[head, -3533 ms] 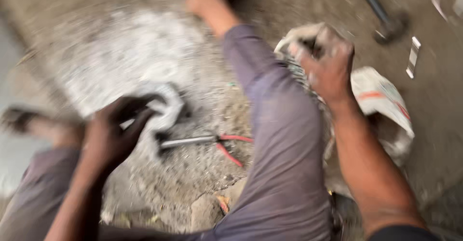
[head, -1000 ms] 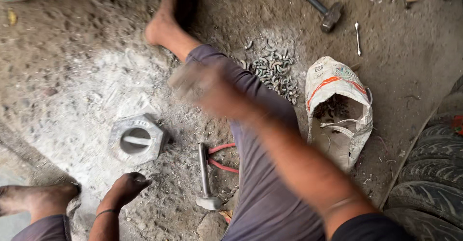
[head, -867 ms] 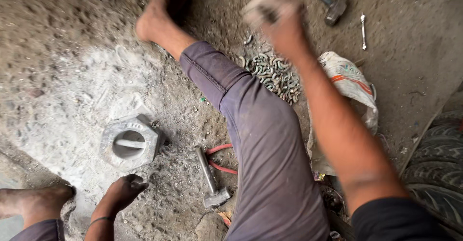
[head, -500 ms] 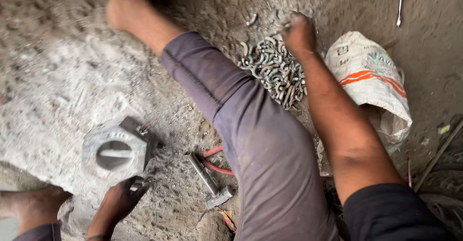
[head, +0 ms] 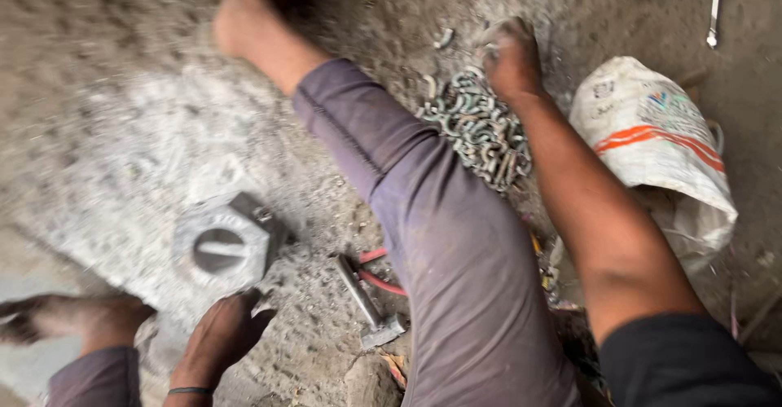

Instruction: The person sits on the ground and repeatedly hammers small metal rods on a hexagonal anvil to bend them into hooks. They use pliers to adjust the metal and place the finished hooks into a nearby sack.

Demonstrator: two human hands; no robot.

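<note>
My right hand reaches over my right leg to the far edge of a pile of small grey metal pieces. Its fingers are curled down into the pile; blur hides whether it holds any. My left hand rests on the dusty ground at the near edge of a large grey hexagonal metal block with a round hole, fingertips touching it and holding nothing.
A metal hammer-like tool and red-handled pliers lie by my leg. A white sack with an orange stripe stands at the right. A spanner lies at the top right. My bare feet rest on the ground.
My right hand swung from raised in the air down onto the pile of metal pieces. My left hand slid up from the ground to the hexagonal block's edge.
</note>
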